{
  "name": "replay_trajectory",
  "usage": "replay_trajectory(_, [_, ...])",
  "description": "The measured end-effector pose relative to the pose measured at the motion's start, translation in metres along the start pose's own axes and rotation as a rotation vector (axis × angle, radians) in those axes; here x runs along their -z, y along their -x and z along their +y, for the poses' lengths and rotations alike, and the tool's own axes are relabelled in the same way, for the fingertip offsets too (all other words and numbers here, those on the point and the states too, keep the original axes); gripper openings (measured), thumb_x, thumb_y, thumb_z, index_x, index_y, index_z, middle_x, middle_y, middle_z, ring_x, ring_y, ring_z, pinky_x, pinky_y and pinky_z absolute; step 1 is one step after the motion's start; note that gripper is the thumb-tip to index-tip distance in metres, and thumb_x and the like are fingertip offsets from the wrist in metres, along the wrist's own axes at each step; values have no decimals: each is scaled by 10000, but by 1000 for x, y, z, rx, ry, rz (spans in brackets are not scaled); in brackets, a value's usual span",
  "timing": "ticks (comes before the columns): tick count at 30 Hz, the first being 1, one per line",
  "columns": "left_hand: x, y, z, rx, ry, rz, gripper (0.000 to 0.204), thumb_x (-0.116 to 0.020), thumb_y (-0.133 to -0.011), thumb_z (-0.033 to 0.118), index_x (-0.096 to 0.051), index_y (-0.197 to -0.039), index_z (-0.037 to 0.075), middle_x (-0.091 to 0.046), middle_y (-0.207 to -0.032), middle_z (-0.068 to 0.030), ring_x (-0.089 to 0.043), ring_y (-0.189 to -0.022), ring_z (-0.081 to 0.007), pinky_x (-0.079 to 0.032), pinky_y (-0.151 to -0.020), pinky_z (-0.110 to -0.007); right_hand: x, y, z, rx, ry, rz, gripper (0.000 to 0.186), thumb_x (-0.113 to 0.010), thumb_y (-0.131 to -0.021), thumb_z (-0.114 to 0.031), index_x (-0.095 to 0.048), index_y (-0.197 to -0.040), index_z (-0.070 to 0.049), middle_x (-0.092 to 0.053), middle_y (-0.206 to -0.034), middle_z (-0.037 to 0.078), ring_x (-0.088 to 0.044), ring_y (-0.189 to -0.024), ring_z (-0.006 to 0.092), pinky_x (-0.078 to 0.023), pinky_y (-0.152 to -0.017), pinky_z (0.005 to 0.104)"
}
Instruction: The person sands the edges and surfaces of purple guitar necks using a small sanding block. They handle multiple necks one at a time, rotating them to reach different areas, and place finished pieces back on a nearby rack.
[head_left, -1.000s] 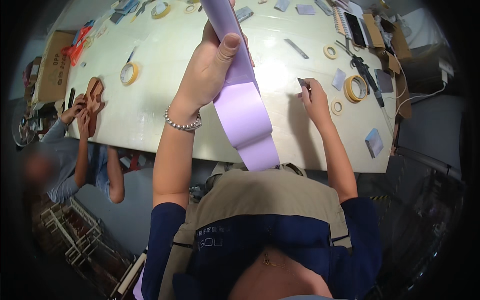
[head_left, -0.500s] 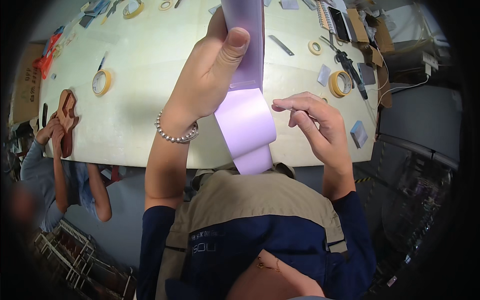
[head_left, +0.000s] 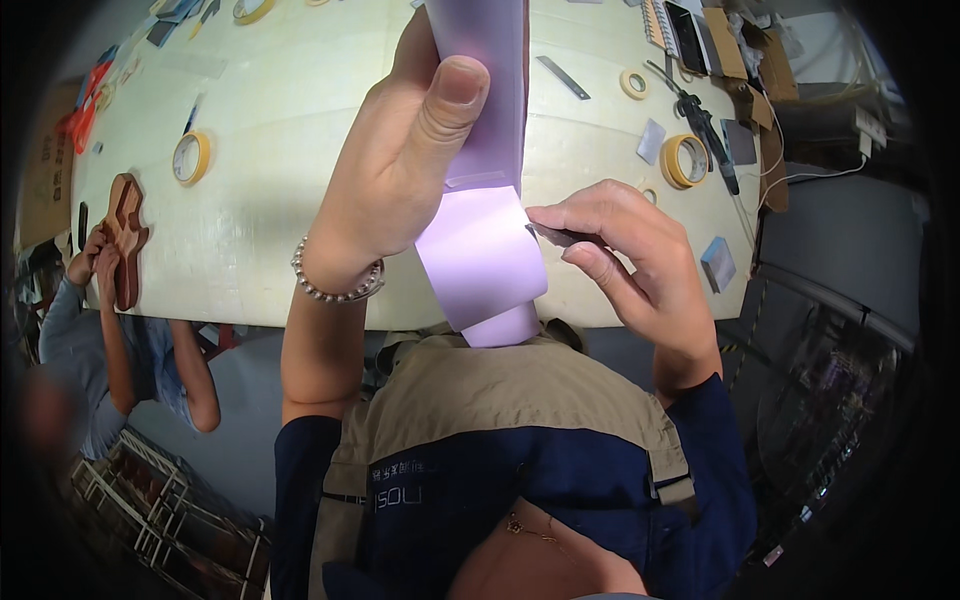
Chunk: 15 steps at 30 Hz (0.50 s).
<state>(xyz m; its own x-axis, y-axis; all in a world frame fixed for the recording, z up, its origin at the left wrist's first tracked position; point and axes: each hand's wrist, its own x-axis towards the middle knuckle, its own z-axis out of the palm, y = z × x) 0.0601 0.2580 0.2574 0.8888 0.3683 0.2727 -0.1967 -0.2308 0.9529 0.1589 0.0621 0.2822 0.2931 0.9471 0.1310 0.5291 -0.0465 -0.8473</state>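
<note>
My left hand (head_left: 400, 165) grips a lilac piece (head_left: 485, 245) around its long, flat upper section, thumb on the face. A thin reddish-brown line runs along that section's right edge. Below the hand, the piece has a bright, glossy face with a curved lower end, and another lilac part shows beneath it. I cannot tell what kind of object it is. My right hand (head_left: 640, 255) is closed, pinching a thin, dark, flat blade-like piece (head_left: 562, 236) between thumb and fingers. Its tip is at the right edge of the glossy lilac face; whether it touches is hard to tell.
On the pale table (head_left: 270, 250) lie a tape roll (head_left: 192, 158), a metal blade (head_left: 564, 78), another tape roll (head_left: 684, 162), a black corded tool (head_left: 705, 130) and a blue-grey block (head_left: 717, 264). At left, a co-worker's hands (head_left: 95, 258) hold a brown wooden piece (head_left: 125, 240).
My right hand has moved slightly left, bringing the dark piece to the lilac edge. My left hand and the lilac piece have shifted a little left.
</note>
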Motion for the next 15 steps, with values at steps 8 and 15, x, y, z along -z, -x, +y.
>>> replay_trajectory(8, [-3,1,9,51,26,46,925,-361,-949,628,-196,-1417,-153,-357,-1408,-285,-352,-1323,-330,-282,-1096,-353,-6,-2,-3,117,233,71,311,-696,-756,-12,-670,-1065,-30,-604,-828,85,-557,-735,251,-463,-660,338])
replay_trajectory(15, [-2,2,25,112,-2,-1,964,-360,-930,663,-206,-1401,-165,-385,-1368,-295,-382,-1292,-330,-308,-1078,-355,-1,-1,-5,140,313,46,380,-711,-691,25,-690,-1064,-48,-614,-829,51,-550,-709,221,-461,-640,320])
